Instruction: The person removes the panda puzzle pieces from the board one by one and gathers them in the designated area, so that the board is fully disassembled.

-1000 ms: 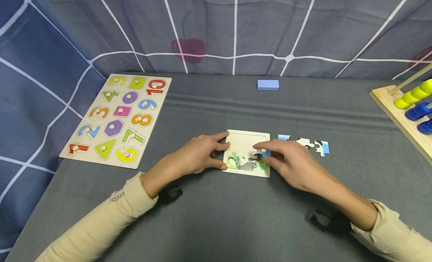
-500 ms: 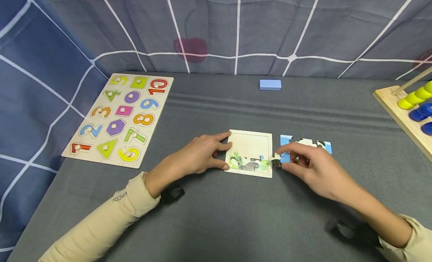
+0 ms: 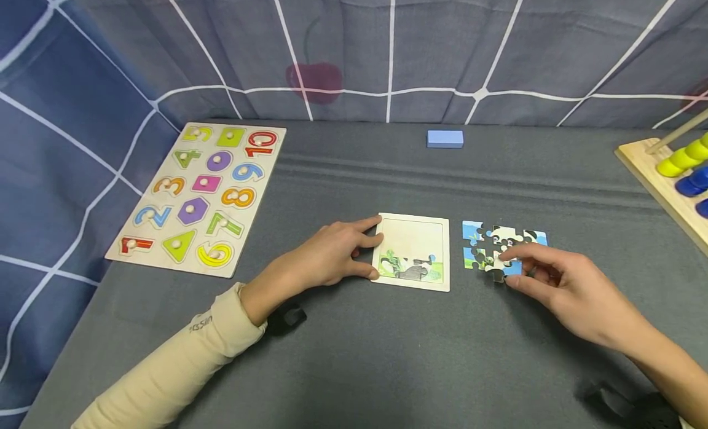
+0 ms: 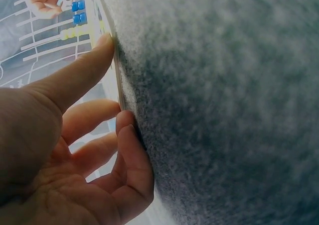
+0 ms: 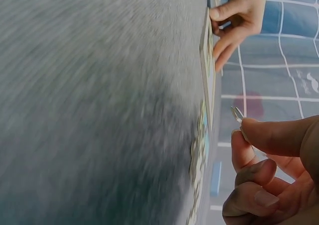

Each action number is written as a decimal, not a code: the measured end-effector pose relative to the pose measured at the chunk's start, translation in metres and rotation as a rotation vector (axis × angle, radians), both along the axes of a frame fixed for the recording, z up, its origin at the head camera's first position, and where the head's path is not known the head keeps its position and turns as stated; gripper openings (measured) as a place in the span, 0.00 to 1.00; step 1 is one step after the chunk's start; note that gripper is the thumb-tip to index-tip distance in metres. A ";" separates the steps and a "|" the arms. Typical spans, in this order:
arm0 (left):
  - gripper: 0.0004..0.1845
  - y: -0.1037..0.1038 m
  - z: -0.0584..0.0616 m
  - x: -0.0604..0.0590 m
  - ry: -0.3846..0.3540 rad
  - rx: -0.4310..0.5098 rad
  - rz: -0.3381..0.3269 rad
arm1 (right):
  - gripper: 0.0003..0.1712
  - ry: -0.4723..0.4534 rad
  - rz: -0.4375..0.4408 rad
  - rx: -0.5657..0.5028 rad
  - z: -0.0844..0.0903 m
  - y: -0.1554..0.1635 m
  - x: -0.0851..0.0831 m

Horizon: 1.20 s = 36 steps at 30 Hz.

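Observation:
My left hand (image 3: 332,254) rests at the left edge of a small wooden puzzle board (image 3: 413,217), its thumb and fingertips touching the rim. Panda-picture pieces fill the lower part of the board; the upper part is bare wood. To the right of the board, my right hand (image 3: 570,287) pinches a jigsaw piece (image 3: 496,270) between thumb and index finger. It is held above several loose jigsaw pieces (image 3: 504,233) and partly covers them. The right wrist view shows the pinched piece (image 5: 238,114) edge-on, off the table.
A number puzzle board (image 3: 190,232) with knobbed pieces lies at the left. A blue block (image 3: 445,139) sits near the back. At the right edge stands a wooden bead counter (image 3: 652,171) with yellow and blue beads. A checked curtain (image 3: 354,42) hangs behind the table.
My right hand has moved from over the board to the right with a jigsaw piece, to above the loose pieces. My left hand has stayed at the board's edge.

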State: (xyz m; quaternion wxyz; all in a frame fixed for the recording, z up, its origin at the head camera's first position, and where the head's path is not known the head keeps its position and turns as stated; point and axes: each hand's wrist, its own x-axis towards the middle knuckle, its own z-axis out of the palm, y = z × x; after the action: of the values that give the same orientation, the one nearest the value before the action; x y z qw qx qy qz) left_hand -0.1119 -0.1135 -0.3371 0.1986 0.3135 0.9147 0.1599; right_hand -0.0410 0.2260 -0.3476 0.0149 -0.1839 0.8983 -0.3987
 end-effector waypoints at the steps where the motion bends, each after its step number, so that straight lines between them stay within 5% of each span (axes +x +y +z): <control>1: 0.34 0.000 0.000 0.000 0.000 0.002 0.000 | 0.21 -0.002 -0.012 0.002 -0.001 0.004 0.001; 13: 0.32 -0.001 -0.002 0.000 0.002 0.018 -0.012 | 0.20 0.024 -0.105 0.082 -0.011 0.035 0.005; 25: 0.33 -0.002 -0.002 0.001 0.002 0.024 -0.011 | 0.17 0.118 -0.108 0.462 -0.012 0.041 -0.001; 36: 0.32 -0.002 -0.003 0.001 0.022 0.040 -0.023 | 0.13 0.080 -0.081 0.466 -0.015 0.042 -0.003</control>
State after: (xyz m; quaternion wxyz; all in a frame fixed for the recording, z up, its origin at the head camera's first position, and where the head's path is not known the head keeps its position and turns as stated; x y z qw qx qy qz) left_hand -0.1110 -0.1156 -0.3404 0.1841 0.3298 0.9098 0.1722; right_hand -0.0437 0.2678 -0.3629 0.0051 -0.1550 0.9726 -0.1733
